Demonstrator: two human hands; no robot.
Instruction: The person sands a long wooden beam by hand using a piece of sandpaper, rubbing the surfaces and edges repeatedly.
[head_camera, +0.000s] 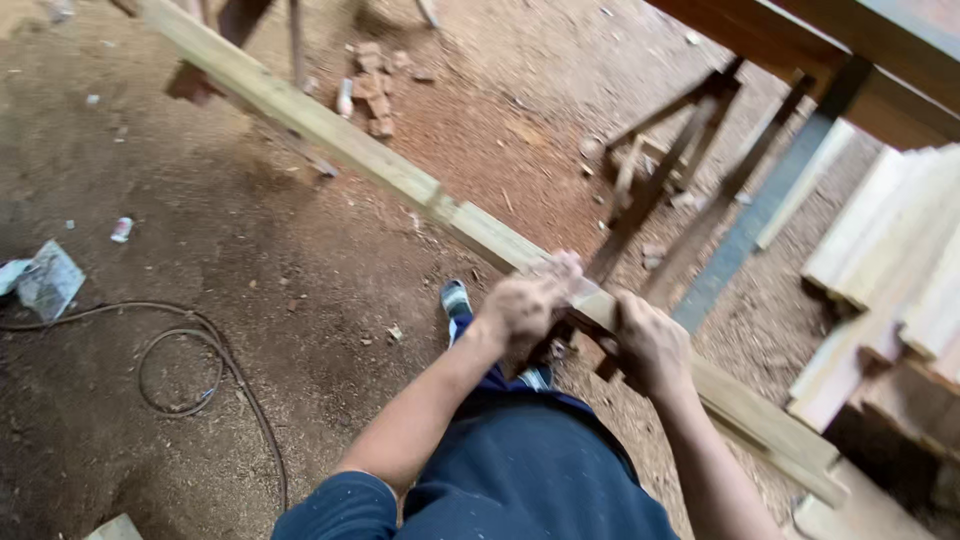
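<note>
A long pale wooden plank (330, 130) runs diagonally from the upper left down to the lower right, held above the dirt floor. My left hand (525, 305) is curled over its near edge around the plank's middle. My right hand (650, 345) grips the same plank just to the right, fingers wrapped over the top. Both hands are close together. My dark blue trousers and one shoe (457, 300) show beneath the plank.
A dark cable (190, 365) loops on the dirt floor at left. Wooden trestle legs (670, 170) stand behind the plank. Stacked pale boards (890, 250) lie at right, under a wooden bench top (850, 40). Brick pieces (372, 85) and litter lie farther off.
</note>
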